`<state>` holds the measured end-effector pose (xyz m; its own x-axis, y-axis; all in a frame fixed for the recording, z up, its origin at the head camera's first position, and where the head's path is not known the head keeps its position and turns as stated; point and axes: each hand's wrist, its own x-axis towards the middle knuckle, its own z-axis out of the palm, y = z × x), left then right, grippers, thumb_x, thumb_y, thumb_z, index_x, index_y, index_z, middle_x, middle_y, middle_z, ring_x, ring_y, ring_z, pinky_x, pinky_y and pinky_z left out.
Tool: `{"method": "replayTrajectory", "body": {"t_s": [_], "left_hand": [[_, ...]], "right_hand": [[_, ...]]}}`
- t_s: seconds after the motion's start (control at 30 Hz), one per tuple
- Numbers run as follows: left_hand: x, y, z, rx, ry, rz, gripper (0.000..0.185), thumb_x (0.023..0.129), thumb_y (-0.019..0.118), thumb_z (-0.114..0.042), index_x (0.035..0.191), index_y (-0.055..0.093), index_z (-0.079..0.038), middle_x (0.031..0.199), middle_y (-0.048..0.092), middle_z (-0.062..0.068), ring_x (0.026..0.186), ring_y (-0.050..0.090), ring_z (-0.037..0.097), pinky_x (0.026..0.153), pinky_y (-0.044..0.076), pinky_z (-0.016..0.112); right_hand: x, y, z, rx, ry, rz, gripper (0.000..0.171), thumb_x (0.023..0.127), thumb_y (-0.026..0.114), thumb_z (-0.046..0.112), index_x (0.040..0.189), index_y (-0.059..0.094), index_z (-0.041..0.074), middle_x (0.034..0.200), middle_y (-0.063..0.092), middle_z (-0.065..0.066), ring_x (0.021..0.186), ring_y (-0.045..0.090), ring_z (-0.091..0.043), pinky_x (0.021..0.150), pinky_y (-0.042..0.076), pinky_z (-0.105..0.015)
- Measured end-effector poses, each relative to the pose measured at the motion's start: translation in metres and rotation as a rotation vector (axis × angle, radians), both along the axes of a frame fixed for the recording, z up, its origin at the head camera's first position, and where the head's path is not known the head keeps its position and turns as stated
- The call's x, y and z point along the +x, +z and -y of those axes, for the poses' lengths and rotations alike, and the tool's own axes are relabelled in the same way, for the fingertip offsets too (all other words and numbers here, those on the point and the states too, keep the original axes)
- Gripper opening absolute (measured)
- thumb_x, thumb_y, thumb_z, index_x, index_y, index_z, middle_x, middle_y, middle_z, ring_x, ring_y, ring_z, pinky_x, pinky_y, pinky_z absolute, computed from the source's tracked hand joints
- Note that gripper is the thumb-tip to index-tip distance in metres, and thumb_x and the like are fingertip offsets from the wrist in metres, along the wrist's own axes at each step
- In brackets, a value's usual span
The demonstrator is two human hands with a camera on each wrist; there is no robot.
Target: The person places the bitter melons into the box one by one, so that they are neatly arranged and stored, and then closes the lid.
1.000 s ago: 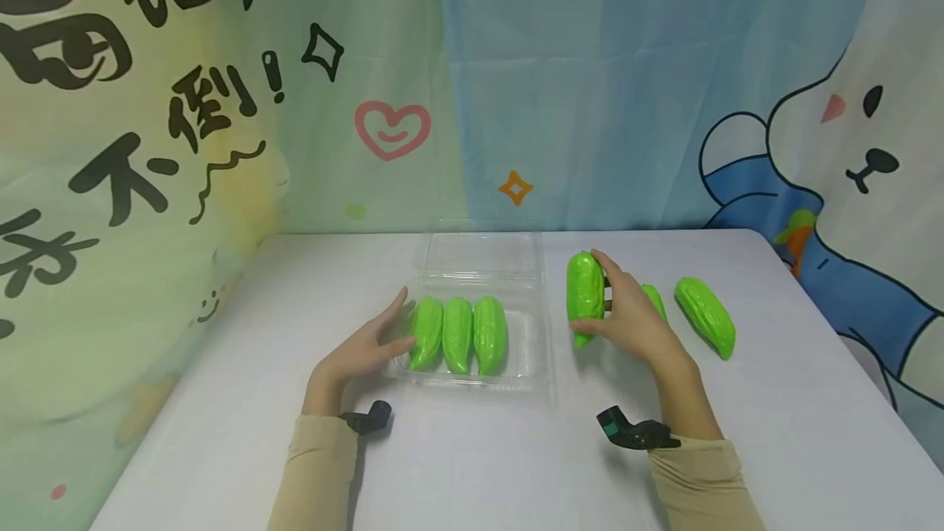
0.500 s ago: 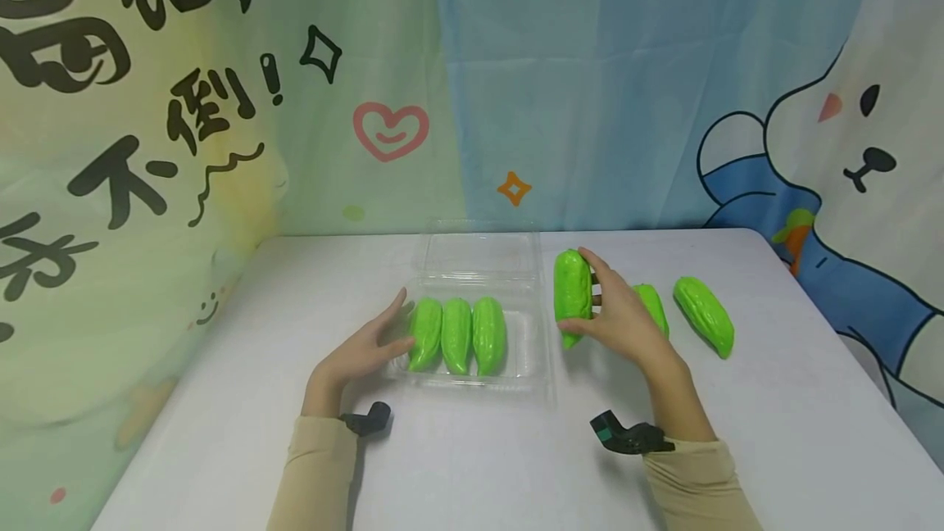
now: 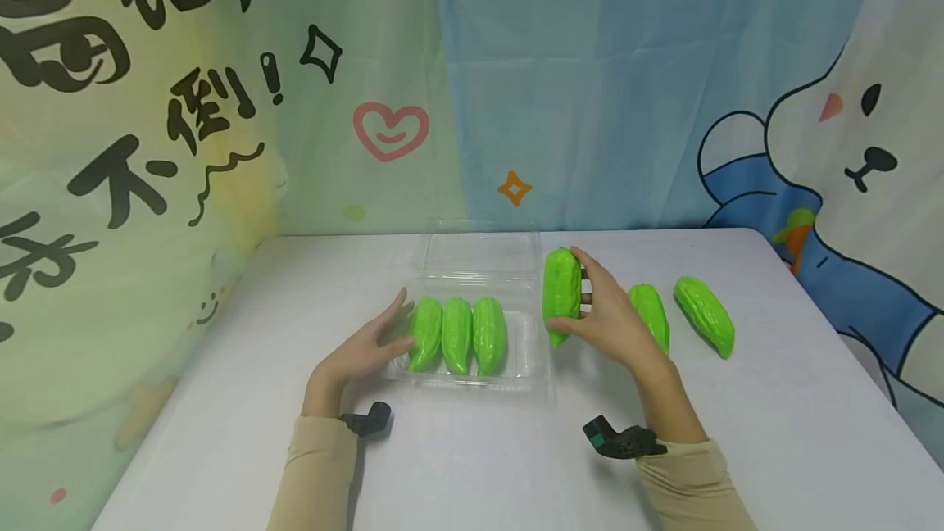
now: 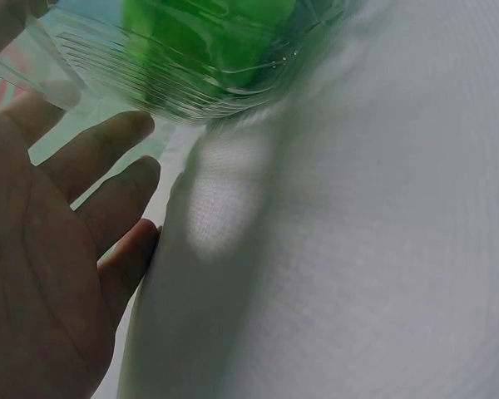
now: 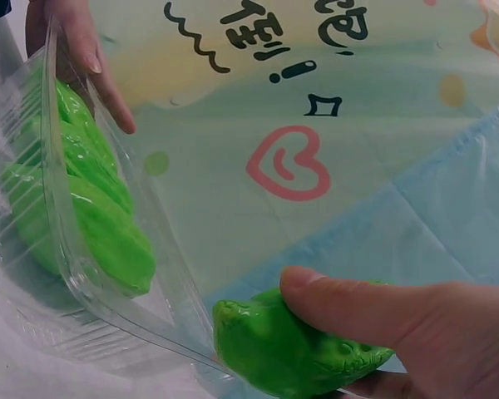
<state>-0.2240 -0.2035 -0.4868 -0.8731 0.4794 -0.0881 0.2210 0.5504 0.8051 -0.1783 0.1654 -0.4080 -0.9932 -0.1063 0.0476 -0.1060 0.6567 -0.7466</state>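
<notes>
Between the thumb and fingers point(image 3: 583, 279) of the right hand point(image 3: 608, 319) sits a green bitter gourd point(image 3: 562, 295), clamped along its length and held just off the right-hand edge of the clear plastic tray point(image 3: 533, 355). From the right wrist view the gourd's point(image 5: 287, 353) blunt end hangs right at the tray's thin rim point(image 5: 116, 309), and that is the worry: if it catches that lip on the way over, the flimsy shell could tip or skid on the white counter point(image 3: 457, 465).

Just past those fingers, inside the tray, three more gourds point(image 3: 457, 334) lie side by side toward the left, leaving one narrow slot nearest the held one. A crooked entry could wedge it on top of its neighbour, I'd say.

Over on the far side, the left hand point(image 3: 363, 351) rests with straight, relaxed fingers against the tray's left edge, steadying it lightly; a firm nudge may well overpower that.

Behind the right hand, two spare gourds point(image 3: 704, 316) lie on the counter, close enough for a wrist to knock.
</notes>
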Motion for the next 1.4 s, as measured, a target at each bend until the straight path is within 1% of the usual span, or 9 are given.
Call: {"method": "replayTrajectory", "body": {"t_s": [0.13,0.17,0.37,0.6,0.73,0.97,1.27,1.4], "left_hand": [[0.000,0.000,0.000,0.003,0.000,-0.001,0.083,0.092,0.060,-0.038,0.154,0.007,-0.022,0.160,0.015,0.004,0.148,0.009,0.029,0.118,0.010,0.055],[-0.002,-0.005,0.001,-0.001,0.001,-0.005,0.084,0.091,0.060,-0.041,0.154,0.007,-0.023,0.160,0.015,0.002,0.148,0.009,0.028,0.118,0.010,0.055],[-0.003,-0.006,0.002,-0.013,0.007,-0.005,0.083,0.091,0.059,-0.044,0.154,0.007,-0.028,0.160,0.014,0.001,0.148,0.009,0.028,0.119,0.010,0.054],[-0.003,-0.006,0.002,-0.005,-0.009,-0.012,0.083,0.092,0.059,-0.042,0.154,0.005,-0.027,0.160,0.015,0.003,0.148,0.009,0.028,0.119,0.010,0.054],[-0.002,-0.005,0.002,-0.008,-0.003,-0.003,0.084,0.091,0.059,-0.044,0.153,0.005,-0.030,0.160,0.015,-0.001,0.148,0.009,0.025,0.119,0.011,0.052],[-0.002,-0.005,0.003,0.009,-0.015,-0.011,0.083,0.092,0.059,-0.042,0.153,0.005,-0.029,0.160,0.016,0.005,0.148,0.009,0.027,0.119,0.010,0.053],[-0.002,-0.005,0.003,0.008,-0.011,-0.021,0.081,0.092,0.060,-0.036,0.154,0.007,-0.028,0.160,0.017,0.004,0.148,0.010,0.029,0.119,0.010,0.054],[-0.002,-0.004,0.003,0.007,-0.010,-0.019,0.082,0.092,0.060,-0.037,0.154,0.007,-0.027,0.160,0.017,0.003,0.148,0.010,0.027,0.119,0.010,0.053]], "right_hand": [[0.000,-0.002,0.003,-0.002,-0.010,-0.004,0.106,0.074,0.082,0.023,0.153,0.012,0.018,0.147,0.034,-0.018,0.112,0.057,-0.038,0.083,0.057,-0.043],[0.000,-0.002,0.004,-0.002,-0.011,-0.005,0.106,0.074,0.082,0.024,0.153,0.012,0.017,0.147,0.034,-0.019,0.111,0.058,-0.038,0.082,0.058,-0.043],[0.000,-0.004,0.007,-0.016,-0.011,-0.020,0.106,0.074,0.082,0.025,0.153,0.012,0.016,0.145,0.033,-0.018,0.109,0.058,-0.036,0.081,0.058,-0.040],[0.000,-0.006,0.010,-0.025,-0.007,-0.024,0.105,0.074,0.081,0.026,0.153,0.012,0.016,0.145,0.032,-0.018,0.110,0.058,-0.038,0.082,0.058,-0.042],[0.000,-0.007,0.012,-0.030,-0.009,-0.022,0.105,0.074,0.081,0.026,0.153,0.012,0.016,0.145,0.033,-0.017,0.110,0.058,-0.037,0.081,0.058,-0.041],[0.000,-0.009,0.015,-0.037,-0.008,-0.016,0.104,0.074,0.080,0.027,0.153,0.012,0.018,0.145,0.033,-0.016,0.110,0.058,-0.035,0.080,0.058,-0.040],[0.000,-0.011,0.018,-0.053,0.003,-0.017,0.104,0.075,0.080,0.025,0.153,0.012,0.017,0.144,0.033,-0.018,0.111,0.057,-0.037,0.082,0.057,-0.041],[-0.001,-0.013,0.018,-0.065,0.007,-0.013,0.104,0.075,0.081,0.026,0.153,0.013,0.017,0.145,0.033,-0.018,0.111,0.057,-0.037,0.081,0.057,-0.041]]}}
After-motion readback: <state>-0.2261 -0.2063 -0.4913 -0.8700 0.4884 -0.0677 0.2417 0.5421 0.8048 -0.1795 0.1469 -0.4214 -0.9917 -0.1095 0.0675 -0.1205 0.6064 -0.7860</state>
